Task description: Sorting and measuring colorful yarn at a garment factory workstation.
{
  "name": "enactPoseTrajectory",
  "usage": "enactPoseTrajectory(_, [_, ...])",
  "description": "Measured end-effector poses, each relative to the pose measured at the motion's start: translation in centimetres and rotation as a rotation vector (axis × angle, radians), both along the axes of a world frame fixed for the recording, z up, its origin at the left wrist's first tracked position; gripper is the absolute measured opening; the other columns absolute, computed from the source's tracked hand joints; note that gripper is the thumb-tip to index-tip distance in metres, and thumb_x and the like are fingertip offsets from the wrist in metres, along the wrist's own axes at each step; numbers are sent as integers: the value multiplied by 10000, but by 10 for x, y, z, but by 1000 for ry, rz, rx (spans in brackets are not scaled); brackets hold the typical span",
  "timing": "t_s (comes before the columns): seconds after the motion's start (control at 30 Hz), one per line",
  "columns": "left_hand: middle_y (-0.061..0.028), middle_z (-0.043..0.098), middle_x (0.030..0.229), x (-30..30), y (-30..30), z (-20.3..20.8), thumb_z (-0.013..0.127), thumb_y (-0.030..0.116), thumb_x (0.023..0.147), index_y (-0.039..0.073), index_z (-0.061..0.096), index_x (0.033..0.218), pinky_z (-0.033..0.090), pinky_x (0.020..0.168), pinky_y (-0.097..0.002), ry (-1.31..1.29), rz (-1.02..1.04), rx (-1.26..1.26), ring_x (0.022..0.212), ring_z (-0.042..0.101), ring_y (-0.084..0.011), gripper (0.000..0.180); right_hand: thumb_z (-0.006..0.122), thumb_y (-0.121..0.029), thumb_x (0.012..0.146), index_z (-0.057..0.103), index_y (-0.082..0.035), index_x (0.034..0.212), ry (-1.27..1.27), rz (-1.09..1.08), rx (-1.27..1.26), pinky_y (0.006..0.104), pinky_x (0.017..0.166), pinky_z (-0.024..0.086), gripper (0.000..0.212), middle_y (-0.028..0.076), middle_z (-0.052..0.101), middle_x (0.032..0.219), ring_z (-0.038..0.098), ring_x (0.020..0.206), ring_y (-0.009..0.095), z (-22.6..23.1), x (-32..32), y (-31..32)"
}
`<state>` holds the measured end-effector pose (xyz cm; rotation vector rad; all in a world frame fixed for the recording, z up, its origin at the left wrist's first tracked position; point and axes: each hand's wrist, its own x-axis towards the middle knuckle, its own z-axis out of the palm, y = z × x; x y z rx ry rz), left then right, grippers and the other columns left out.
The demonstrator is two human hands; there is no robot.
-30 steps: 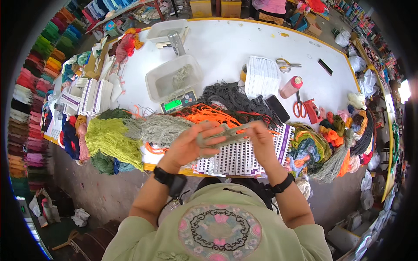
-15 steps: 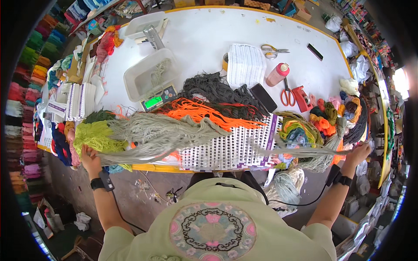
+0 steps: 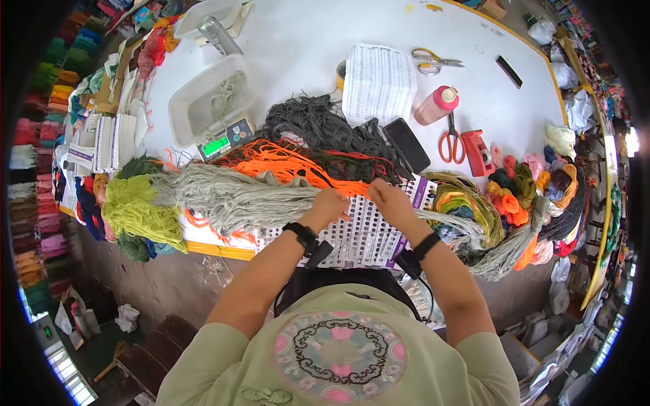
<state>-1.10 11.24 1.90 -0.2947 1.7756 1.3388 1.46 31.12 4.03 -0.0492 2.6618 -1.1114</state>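
A long hank of grey-green yarn (image 3: 233,196) lies along the table's near side. My left hand (image 3: 330,207) is at its right end, fingers curled together; what they pinch is hidden. Close to its right, my right hand (image 3: 394,205) is closed with fingertips pressed together, over perforated white cards (image 3: 362,233); I cannot make out what is in it. Pale grey strands (image 3: 460,224) run from behind my right wrist toward the multicoloured skeins (image 3: 450,196). Bright orange yarn (image 3: 284,166) lies just beyond both hands, with dark grey yarn (image 3: 311,125) behind it.
Lime-green yarn (image 3: 135,206) lies at the left, near a digital scale (image 3: 227,139) and a plastic tub (image 3: 183,111). Beyond my right hand are a phone (image 3: 406,145), red-handled scissors (image 3: 451,143), a red tape dispenser (image 3: 477,152), a pink bottle (image 3: 437,105) and a printed sheet (image 3: 379,84).
My hands were spread wide at the two sides, each with grey strands. They have come together at the middle over the cards. The stretched strands are no longer out at the sides.
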Motion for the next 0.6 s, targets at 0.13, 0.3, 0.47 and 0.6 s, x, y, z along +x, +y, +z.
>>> enactPoseTrajectory(0.13, [-75, 681, 729, 11, 14, -26, 661, 193, 846, 30, 652, 789, 467, 516, -260, 523, -346, -462, 640, 676, -152, 172, 519, -296, 947, 550, -109, 970, -68, 124, -118, 489, 653, 481, 191, 182, 644, 801, 623, 763, 405, -30, -2, -13])
enactPoseTrajectory(0.3, [-46, 640, 687, 30, 6, -12, 661, 200, 856, 47, 626, 805, 454, 533, -256, 425, -31, -203, 604, 622, -120, 165, 514, -311, 952, 554, -132, 1011, -169, 216, -182, 478, 673, 482, 192, 156, 652, 816, 632, 776, 374, -35, -2, -3])
enactPoseTrajectory(0.47, [10, 531, 618, 26, 6, -4, 593, 171, 922, 53, 614, 878, 361, 445, -217, -106, 362, 122, 533, 514, -75, 128, 530, -275, 948, 521, -134, 1051, -247, 268, -130, 459, 658, 477, 175, 155, 642, 795, 633, 748, 362, -31, -7, -4])
enactPoseTrajectory(0.6, [13, 495, 605, 20, 4, -5, 548, 128, 945, 36, 600, 894, 303, 415, -203, -126, 297, 266, 472, 433, -59, 118, 522, -264, 947, 483, -137, 1074, -244, 223, -170, 481, 689, 481, 184, 173, 659, 843, 640, 803, 390, -35, -11, -5])
